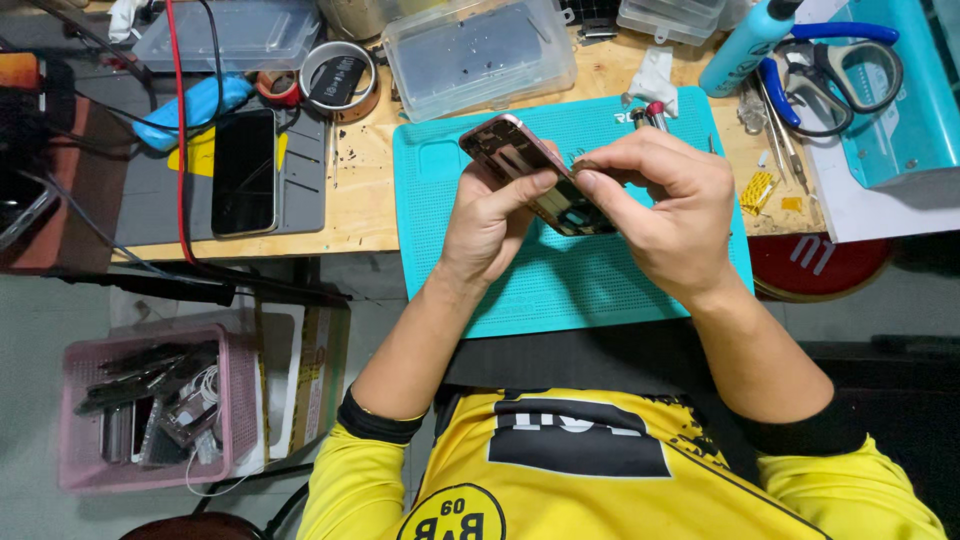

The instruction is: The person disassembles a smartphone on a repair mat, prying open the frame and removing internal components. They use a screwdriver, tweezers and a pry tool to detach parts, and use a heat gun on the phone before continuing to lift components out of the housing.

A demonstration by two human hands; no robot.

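Up close, pinched between left thumb and fingers of the left hand: a rose-gold, opened smartphone frame with dark innards exposed, tilted, held just above a teal silicone work mat. Right hand curled over the frame's lower end, fingertips pressed together on its edge; whether gripping a small tool, cannot tell. Beneath the mat, a scuffed light wooden tabletop, grey floor below its front edge.

Further out, to the left: a black smartphone lying flat on a grey mat, crossed nearby by a red cable; a roll of brown tape behind. Behind the frame, a clear plastic lidded box. Off to the right, blue-handled scissors, a light-blue bottle. Down on the floor, left: a pink plastic basket stuffed with phone parts.
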